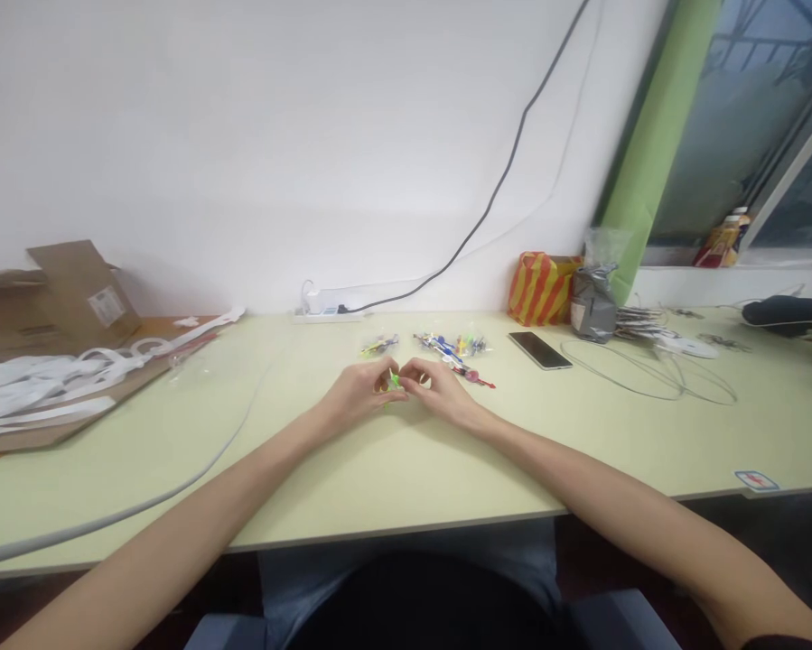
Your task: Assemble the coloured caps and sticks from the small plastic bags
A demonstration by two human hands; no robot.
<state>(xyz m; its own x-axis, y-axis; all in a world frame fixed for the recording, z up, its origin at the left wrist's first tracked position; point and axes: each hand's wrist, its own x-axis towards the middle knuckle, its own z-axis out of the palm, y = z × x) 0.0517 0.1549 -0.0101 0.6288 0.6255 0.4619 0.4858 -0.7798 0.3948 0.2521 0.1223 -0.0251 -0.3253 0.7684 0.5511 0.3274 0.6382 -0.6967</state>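
Just above the pale green table (pixel 351 496), my left hand (pixel 361 390) and my right hand (pixel 436 386) meet fingertip to fingertip. Between them is a small bright green plastic piece (pixel 396 381), pinched by the fingers of both hands; its exact kind is too small to make out. Behind the hands lies a pile of small coloured plastic parts (pixel 439 343), blue, white and yellow among them. A smaller group of parts (pixel 379 345) lies to its left. A red arrow-shaped piece (pixel 481 381) rests right of my right hand.
A phone (pixel 539 350) lies at the right, near a striped bag (pixel 537 289) and a grey pouch (pixel 593 302). Loops of thin cable (pixel 649 394) spread beyond. At left are a cardboard box (pixel 73 302), white strips (pixel 46 379) and a grey cable (pixel 175 492). A power strip (pixel 328 314) stands by the wall.
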